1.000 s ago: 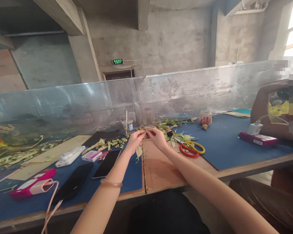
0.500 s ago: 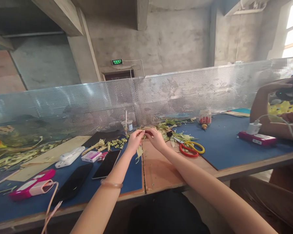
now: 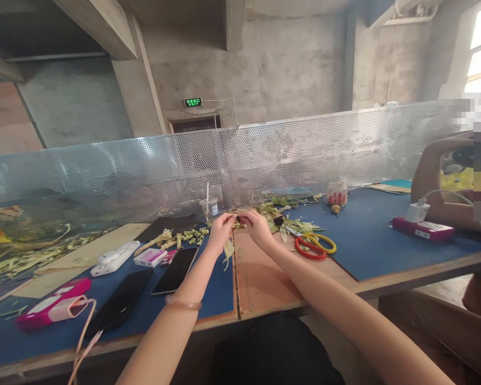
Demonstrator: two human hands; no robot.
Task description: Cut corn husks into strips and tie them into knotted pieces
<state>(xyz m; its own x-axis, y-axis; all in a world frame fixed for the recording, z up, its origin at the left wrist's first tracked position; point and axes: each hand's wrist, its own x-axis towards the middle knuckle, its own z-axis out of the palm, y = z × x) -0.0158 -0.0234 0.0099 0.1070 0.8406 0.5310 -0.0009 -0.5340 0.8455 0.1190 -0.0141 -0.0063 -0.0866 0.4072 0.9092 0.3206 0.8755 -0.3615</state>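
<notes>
My left hand [image 3: 222, 229] and my right hand [image 3: 256, 224] meet above the table, fingertips pinched almost together. Between them is something small and partly dark, too hidden to name. Below the left hand shows a pale green leaf strip [image 3: 228, 252]; whether the fingers hold it cannot be seen. Right of my right hand lie scissors [image 3: 310, 245] with one red and one yellow handle, beside a small black object [image 3: 278, 220]. Loose pale leaves [image 3: 282, 202] are spread behind the hands. To the left are knotted, braided-looking plant pieces [image 3: 190, 237].
Two dark phones [image 3: 175, 270] [image 3: 122, 299], a small pink-and-white box [image 3: 150, 258], a white power strip [image 3: 115, 258] and a magenta one [image 3: 52, 305] lie left. A plastic cup [image 3: 210, 206] stands by the perforated metal screen [image 3: 260, 155]. At right are a jar [image 3: 337, 192] and another person's arm [image 3: 425, 171].
My fingertips have shifted slightly, and a small dark bit now shows between them. At right, the other person has moved a little. The things on the table lie as before.
</notes>
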